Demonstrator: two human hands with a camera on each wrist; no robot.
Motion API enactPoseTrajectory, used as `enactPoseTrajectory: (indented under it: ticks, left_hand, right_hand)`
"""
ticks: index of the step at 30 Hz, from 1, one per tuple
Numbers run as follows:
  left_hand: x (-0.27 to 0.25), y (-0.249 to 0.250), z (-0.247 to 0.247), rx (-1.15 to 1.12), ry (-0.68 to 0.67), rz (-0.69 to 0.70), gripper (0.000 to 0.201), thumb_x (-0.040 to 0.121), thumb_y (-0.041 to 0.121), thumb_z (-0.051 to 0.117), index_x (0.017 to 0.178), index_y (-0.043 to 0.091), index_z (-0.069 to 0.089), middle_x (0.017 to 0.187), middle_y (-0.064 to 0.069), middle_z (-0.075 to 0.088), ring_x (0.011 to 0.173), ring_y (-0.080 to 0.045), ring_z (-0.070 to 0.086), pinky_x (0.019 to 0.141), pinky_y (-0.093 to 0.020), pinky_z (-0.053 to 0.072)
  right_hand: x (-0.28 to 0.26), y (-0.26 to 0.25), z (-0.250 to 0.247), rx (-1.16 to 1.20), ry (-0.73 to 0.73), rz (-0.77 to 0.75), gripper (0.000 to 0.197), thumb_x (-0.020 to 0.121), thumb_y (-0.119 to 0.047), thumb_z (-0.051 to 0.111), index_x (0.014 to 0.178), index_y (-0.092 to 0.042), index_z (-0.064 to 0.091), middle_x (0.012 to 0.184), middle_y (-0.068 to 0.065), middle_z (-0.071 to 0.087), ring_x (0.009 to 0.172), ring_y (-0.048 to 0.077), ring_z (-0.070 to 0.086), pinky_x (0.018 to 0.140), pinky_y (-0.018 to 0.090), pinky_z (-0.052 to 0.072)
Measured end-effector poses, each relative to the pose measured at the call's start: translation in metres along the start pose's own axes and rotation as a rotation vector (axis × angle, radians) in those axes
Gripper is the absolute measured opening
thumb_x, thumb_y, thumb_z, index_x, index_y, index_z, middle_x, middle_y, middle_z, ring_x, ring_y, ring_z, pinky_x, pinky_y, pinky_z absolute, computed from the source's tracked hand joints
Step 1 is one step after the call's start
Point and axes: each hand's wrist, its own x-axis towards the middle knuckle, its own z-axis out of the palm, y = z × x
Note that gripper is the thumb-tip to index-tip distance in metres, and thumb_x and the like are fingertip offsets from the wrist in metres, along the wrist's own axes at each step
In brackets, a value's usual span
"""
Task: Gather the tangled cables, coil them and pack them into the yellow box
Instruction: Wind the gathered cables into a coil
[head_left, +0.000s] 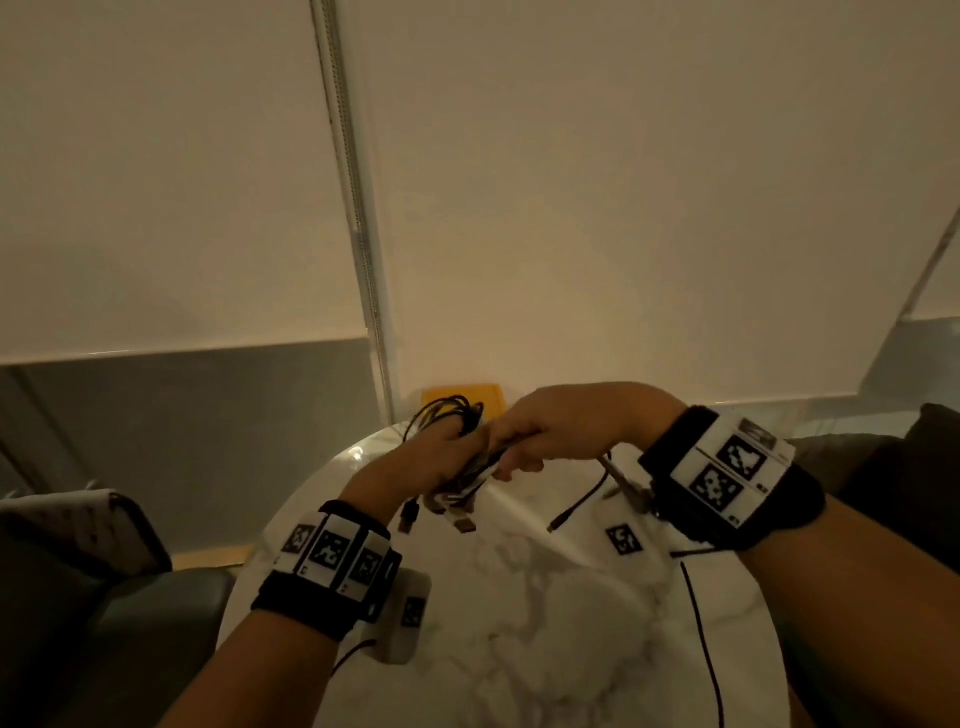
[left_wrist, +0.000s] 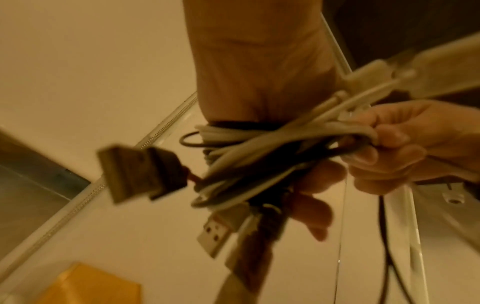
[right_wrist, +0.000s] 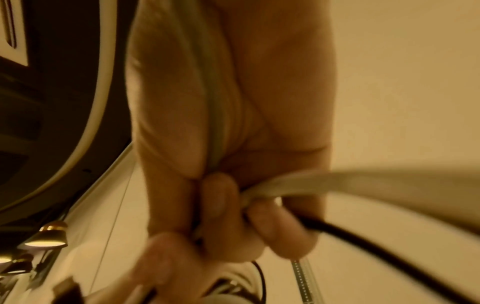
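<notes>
My left hand (head_left: 447, 457) grips a bundle of black and white cables (head_left: 457, 415) above the round marble table (head_left: 519, 623). In the left wrist view the cable bundle (left_wrist: 246, 160) wraps my palm, with USB plugs (left_wrist: 213, 236) hanging loose. My right hand (head_left: 540, 441) meets the left and pinches strands of the same bundle; the right wrist view shows its fingers (right_wrist: 221, 201) curled on a white cable (right_wrist: 298, 183) and a black cable (right_wrist: 363, 236). The yellow box (head_left: 467, 397) stands just behind the hands, partly hidden, at the table's far edge.
A black cable end (head_left: 576, 504) dangles from the right hand over the table. A small marker tag (head_left: 623, 538) lies on the marble. A dark armchair (head_left: 104, 597) stands at left, another seat (head_left: 909, 467) at right. Roller blinds (head_left: 571, 182) hang behind.
</notes>
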Motion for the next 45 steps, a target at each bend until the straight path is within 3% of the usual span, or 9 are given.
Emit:
enactPoseTrajectory:
  ticks: [3, 6, 13, 19, 26, 31, 35, 40, 45]
  left_hand:
    - [-0.007, 0.005, -0.004, -0.391, -0.261, 0.001, 0.071, 0.092, 0.06, 0.017, 0.101, 0.008, 0.064, 0.072, 0.004, 0.072, 0.063, 0.004, 0.065, 0.065, -0.013, 0.05]
    - [-0.007, -0.006, -0.004, -0.591, -0.488, 0.119, 0.077, 0.069, 0.082, 0.044, 0.097, 0.015, 0.069, 0.067, 0.004, 0.072, 0.058, -0.007, 0.066, 0.063, -0.026, 0.054]
    - [-0.006, -0.008, -0.005, -0.625, -0.635, 0.223, 0.053, 0.07, 0.03, 0.078, 0.118, 0.016, 0.058, 0.09, 0.006, 0.071, 0.085, -0.01, 0.067, 0.09, -0.039, 0.048]
    - [0.001, -0.009, 0.01, -1.027, -0.538, 0.277, 0.037, 0.078, 0.024, 0.068, 0.107, 0.003, 0.059, 0.067, 0.009, 0.066, 0.066, -0.006, 0.061, 0.089, -0.024, 0.048]
    - [0.007, 0.01, 0.003, -1.214, -0.304, 0.473, 0.031, 0.083, 0.018, 0.058, 0.106, -0.001, 0.057, 0.068, 0.004, 0.067, 0.068, -0.011, 0.061, 0.098, -0.031, 0.043]
    - [0.009, 0.013, 0.012, -1.43, -0.116, 0.471, 0.031, 0.079, 0.024, 0.067, 0.099, 0.001, 0.063, 0.063, 0.004, 0.065, 0.063, -0.012, 0.061, 0.093, -0.028, 0.048]
    - [0.013, 0.018, 0.011, -1.476, 0.241, 0.312, 0.045, 0.045, 0.034, 0.089, 0.08, 0.009, 0.075, 0.049, 0.01, 0.054, 0.05, -0.007, 0.055, 0.071, -0.02, 0.053]
    - [0.025, 0.015, 0.007, -1.502, 0.554, 0.165, 0.019, 0.092, 0.021, 0.051, 0.096, 0.007, 0.062, 0.053, 0.009, 0.057, 0.052, -0.007, 0.058, 0.06, -0.019, 0.053]
    - [0.03, 0.012, 0.002, -1.348, 0.76, 0.058, 0.015, 0.094, 0.007, 0.049, 0.084, 0.009, 0.06, 0.054, 0.006, 0.063, 0.054, -0.009, 0.061, 0.059, -0.019, 0.054]
  right_hand:
    - [0.0, 0.009, -0.009, 0.057, 0.004, -0.044, 0.019, 0.094, -0.025, 0.051, 0.091, -0.016, 0.068, 0.068, -0.006, 0.052, 0.064, 0.012, 0.047, 0.065, 0.025, 0.039]
    - [-0.001, 0.02, -0.014, 0.127, 0.074, -0.051, 0.016, 0.092, -0.027, 0.054, 0.082, -0.025, 0.066, 0.066, -0.006, 0.052, 0.062, 0.012, 0.045, 0.064, 0.026, 0.038]
    - [0.003, 0.039, -0.008, 0.307, 0.364, -0.089, 0.025, 0.087, -0.029, 0.061, 0.064, -0.021, 0.059, 0.064, 0.017, 0.04, 0.058, 0.022, 0.032, 0.064, 0.033, 0.03]
    - [0.018, 0.044, 0.007, 0.278, 0.66, -0.135, 0.027, 0.095, -0.023, 0.049, 0.077, -0.004, 0.051, 0.061, 0.004, 0.042, 0.054, 0.009, 0.036, 0.055, 0.018, 0.03]
    - [0.047, 0.059, 0.061, 0.57, 1.003, -0.045, 0.027, 0.094, -0.021, 0.045, 0.098, 0.002, 0.056, 0.083, 0.029, 0.062, 0.07, 0.034, 0.059, 0.065, 0.044, 0.048]
    - [0.056, 0.048, 0.081, 0.851, 1.177, -0.09, 0.014, 0.085, -0.005, 0.055, 0.093, -0.017, 0.056, 0.078, -0.004, 0.061, 0.072, 0.01, 0.058, 0.068, 0.024, 0.049]
    - [0.057, 0.039, 0.091, 0.886, 1.1, -0.036, 0.015, 0.097, 0.001, 0.037, 0.108, -0.007, 0.043, 0.067, 0.001, 0.049, 0.045, 0.002, 0.046, 0.045, 0.015, 0.039]
    - [0.056, 0.037, 0.098, 0.637, 0.712, 0.098, 0.011, 0.1, -0.007, 0.032, 0.099, -0.005, 0.043, 0.071, 0.006, 0.04, 0.05, 0.011, 0.038, 0.043, 0.016, 0.032]
    - [0.038, 0.024, 0.107, 0.444, 0.287, 0.184, 0.025, 0.098, -0.008, 0.029, 0.12, 0.0, 0.039, 0.087, 0.014, 0.045, 0.066, 0.018, 0.036, 0.055, 0.023, 0.033]
